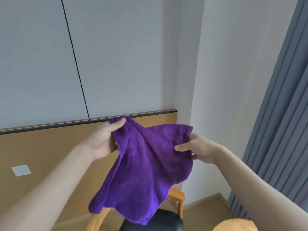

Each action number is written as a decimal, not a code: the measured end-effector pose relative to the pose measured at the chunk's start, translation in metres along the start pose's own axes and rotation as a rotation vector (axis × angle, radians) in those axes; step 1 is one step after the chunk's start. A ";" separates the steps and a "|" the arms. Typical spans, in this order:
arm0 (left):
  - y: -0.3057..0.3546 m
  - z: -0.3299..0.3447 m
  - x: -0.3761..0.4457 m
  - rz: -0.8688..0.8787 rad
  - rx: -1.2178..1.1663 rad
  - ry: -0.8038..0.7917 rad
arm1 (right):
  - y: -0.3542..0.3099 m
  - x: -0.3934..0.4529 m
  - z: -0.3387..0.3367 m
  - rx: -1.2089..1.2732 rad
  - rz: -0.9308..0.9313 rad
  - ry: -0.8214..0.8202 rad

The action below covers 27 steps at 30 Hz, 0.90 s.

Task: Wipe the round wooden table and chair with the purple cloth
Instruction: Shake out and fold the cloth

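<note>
Two hands hold the purple cloth (145, 165) spread in the air above the chair (175, 200).

Left hand (104, 140) pinches a top corner of the cloth between thumb and curled fingers; right hand (198, 148) grips the opposite edge, thumb lying on the fabric. The cloth hangs loose between them, its lower edge draping in front of the chair's wooden frame and black seat cushion (160, 221). A sliver of the round wooden table (236, 225) shows at the bottom right, well below the cloth. Grey curtain (281, 114) hangs at the right.
</note>
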State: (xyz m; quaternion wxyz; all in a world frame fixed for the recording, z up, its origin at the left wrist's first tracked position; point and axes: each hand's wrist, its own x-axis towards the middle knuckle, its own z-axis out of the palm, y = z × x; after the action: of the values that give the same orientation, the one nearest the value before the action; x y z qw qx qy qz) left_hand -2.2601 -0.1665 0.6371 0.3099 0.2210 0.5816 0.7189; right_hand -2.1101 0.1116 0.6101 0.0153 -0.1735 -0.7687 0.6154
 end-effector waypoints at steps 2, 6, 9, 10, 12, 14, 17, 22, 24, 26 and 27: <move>-0.015 0.002 -0.004 -0.074 0.031 -0.110 | 0.012 0.005 0.005 -0.062 0.086 0.105; -0.028 -0.009 0.001 -0.260 0.474 0.005 | 0.002 0.007 -0.007 -0.134 0.113 0.222; -0.017 -0.019 0.001 -0.344 1.086 0.076 | -0.017 -0.001 -0.012 -0.326 0.107 0.105; -0.013 -0.021 0.000 -0.367 1.129 0.052 | -0.022 -0.004 -0.012 -0.448 0.110 0.071; -0.003 -0.021 -0.004 -0.389 1.001 -0.045 | -0.029 -0.007 -0.011 -0.752 0.109 0.051; 0.009 -0.021 -0.009 -0.369 0.872 -0.123 | -0.028 -0.008 -0.007 -1.013 0.117 0.090; 0.017 -0.024 -0.009 -0.289 0.739 -0.055 | -0.024 -0.009 -0.008 -1.110 0.116 0.081; 0.013 -0.024 -0.002 -0.166 0.549 0.238 | -0.022 -0.014 -0.005 -1.111 0.064 -0.066; 0.013 -0.024 -0.002 -0.124 0.495 0.259 | -0.021 -0.012 -0.003 -1.131 -0.032 -0.013; 0.014 -0.024 -0.005 -0.114 0.558 0.176 | -0.022 -0.012 -0.005 -1.167 -0.103 0.099; 0.015 -0.024 -0.008 -0.122 0.600 0.132 | -0.024 -0.012 -0.007 -1.167 -0.125 0.145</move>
State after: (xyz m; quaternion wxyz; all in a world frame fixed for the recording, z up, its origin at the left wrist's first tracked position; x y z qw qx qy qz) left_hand -2.2735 -0.1912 0.6465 0.2350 0.2201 0.7990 0.5078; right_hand -2.1035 0.1102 0.6366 0.0058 -0.1493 -0.9859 0.0753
